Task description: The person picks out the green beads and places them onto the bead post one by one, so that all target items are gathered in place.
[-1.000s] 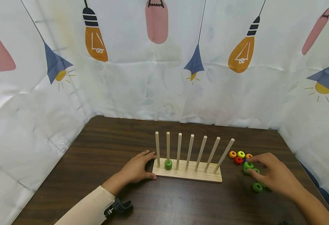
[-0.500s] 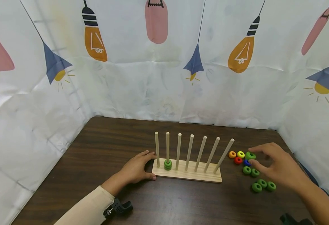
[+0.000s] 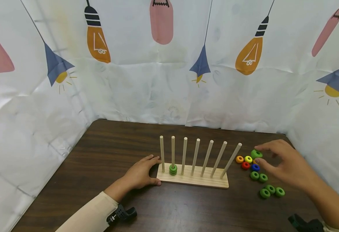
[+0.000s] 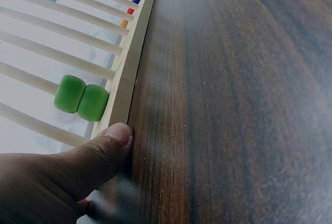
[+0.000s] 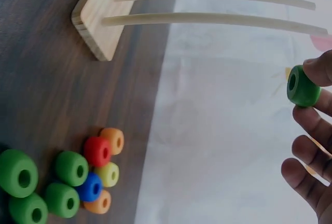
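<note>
And up it comes into view: the green bead (image 3: 256, 154), pinched between thumb and fingers of the right hand (image 3: 286, 166), held above the tabletop (image 3: 123, 138) toward its far right corner! Below it, red (image 3: 246, 165), yellow (image 3: 248, 159), orange (image 3: 239, 159) and blue (image 3: 255, 167) beads sit in a cluster, loose green beads (image 3: 265, 193) nearer the viewer. Over at the pegboard (image 3: 192, 179), the left hand (image 3: 139, 173) grips the base's left end, thumb at its front corner, and two stacked green beads (image 3: 173, 169) ring the second peg from left.
</note>
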Demonstrator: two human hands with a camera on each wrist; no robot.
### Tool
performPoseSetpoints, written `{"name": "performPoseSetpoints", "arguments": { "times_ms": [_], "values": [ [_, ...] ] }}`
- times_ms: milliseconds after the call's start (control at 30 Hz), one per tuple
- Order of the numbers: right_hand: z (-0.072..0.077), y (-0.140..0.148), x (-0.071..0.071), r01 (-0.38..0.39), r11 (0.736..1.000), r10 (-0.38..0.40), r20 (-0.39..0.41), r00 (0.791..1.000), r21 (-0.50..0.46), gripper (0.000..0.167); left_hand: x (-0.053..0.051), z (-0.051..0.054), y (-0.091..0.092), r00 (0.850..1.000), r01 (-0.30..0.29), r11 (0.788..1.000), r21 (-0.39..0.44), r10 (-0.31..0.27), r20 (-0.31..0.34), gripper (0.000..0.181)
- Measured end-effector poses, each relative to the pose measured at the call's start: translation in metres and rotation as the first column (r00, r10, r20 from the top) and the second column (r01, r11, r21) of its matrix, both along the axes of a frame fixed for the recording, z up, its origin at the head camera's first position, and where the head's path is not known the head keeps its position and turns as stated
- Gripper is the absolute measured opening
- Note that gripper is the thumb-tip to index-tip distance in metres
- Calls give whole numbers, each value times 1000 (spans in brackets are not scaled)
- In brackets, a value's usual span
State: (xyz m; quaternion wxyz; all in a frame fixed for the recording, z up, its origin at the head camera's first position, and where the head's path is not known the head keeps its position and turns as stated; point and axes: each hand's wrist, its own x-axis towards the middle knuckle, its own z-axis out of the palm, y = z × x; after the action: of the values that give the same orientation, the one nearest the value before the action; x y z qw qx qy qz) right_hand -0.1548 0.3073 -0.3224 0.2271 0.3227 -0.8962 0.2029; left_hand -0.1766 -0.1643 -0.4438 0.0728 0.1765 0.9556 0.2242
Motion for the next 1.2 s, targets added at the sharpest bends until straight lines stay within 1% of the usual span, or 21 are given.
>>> {"name": "performPoseSetpoints", "arguments": {
  "times_ms": [200, 433, 800, 1033, 1200],
  "values": [
    [12, -7, -4, -17, 1000, 17, -19, 1000, 2, 54, 1, -1, -1, 1000, 3, 1000, 3, -3, 0, 77],
    [23, -14, -5, -18, 1000, 18, -30, 999, 22, 55, 1, 1, 0, 1000, 7, 1000, 3, -7, 3, 77],
    [35, -21, -6, -30, 999, 31, -44, 999, 30, 54, 1, 1, 0, 1000, 2, 1000, -4, -2, -4, 78],
    [42, -27, -8, -60, 998, 61, -54, 997, 32, 52, 1, 1, 0, 1000, -4, 1000, -4, 4, 1, 78],
    [46, -33, -8, -55, 998, 56, -39, 998, 25, 51, 1, 2, 0, 1000, 0, 1000, -4, 0, 4, 78]
  ]
}}
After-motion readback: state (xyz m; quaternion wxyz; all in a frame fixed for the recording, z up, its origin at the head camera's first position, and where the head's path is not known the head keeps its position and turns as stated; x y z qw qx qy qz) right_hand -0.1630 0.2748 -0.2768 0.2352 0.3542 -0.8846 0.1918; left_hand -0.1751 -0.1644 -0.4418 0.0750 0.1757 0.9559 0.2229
